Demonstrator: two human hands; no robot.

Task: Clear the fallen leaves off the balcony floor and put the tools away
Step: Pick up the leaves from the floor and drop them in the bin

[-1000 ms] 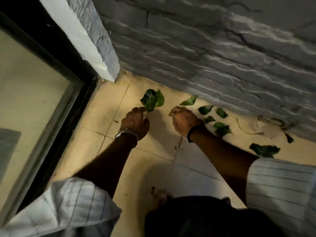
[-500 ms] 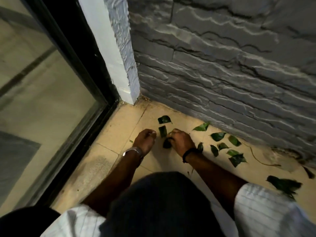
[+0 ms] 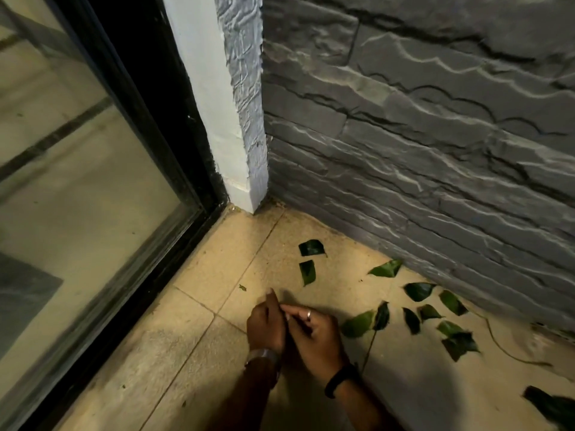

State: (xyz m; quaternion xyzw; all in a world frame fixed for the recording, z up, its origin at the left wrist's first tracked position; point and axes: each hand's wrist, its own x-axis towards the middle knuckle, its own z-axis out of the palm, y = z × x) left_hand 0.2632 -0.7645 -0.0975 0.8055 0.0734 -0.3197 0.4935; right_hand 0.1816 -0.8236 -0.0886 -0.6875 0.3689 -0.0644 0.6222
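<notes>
Left hand (image 3: 267, 325) and right hand (image 3: 314, 332) touching above the floor (image 3: 199, 281), fingers curled, contents unclear. 2 leaves (image 3: 311, 247) beyond the hands.

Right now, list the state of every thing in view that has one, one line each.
left hand: fingers curled, pressed against the right hand; what it holds is hidden.
right hand: fingers curled toward the left hand; contents hidden.
leaves: scattered loose on the floor by the stone wall.
two leaf pieces: lying flat near the corner, apart.
thin stem: lying on the floor.
glass door: shut.
</notes>
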